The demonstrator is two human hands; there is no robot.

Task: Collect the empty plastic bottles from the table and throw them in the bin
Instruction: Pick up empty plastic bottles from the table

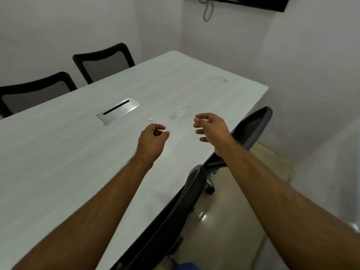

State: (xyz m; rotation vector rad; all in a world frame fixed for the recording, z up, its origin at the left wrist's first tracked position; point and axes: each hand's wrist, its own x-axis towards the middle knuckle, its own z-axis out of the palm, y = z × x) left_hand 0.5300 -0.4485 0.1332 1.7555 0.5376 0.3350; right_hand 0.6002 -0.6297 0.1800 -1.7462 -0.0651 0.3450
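Right hand (211,129) has its fingers loosely curled and apart, gripping nothing, and just past the fingertips there's a clear crushed plastic bottle (180,114) lying on its side, near but not touching. Left hand (153,140) is curled into a loose fist, also holding nothing, with a small white cap (150,119) a bit beyond its knuckles. Second clear bottle (219,79) sits well beyond both hands, close to the far right corner. Plenty of bare tabletop around everything; the table (58,152) edge runs just right of the right wrist, with an office chair (253,125) tucked against it. Both forearms are stretched forward over the pale top. A metal cable hatch (118,110) is left of the fingers, two dark chairs (103,61) across, white walls, a screen (243,1) up high.
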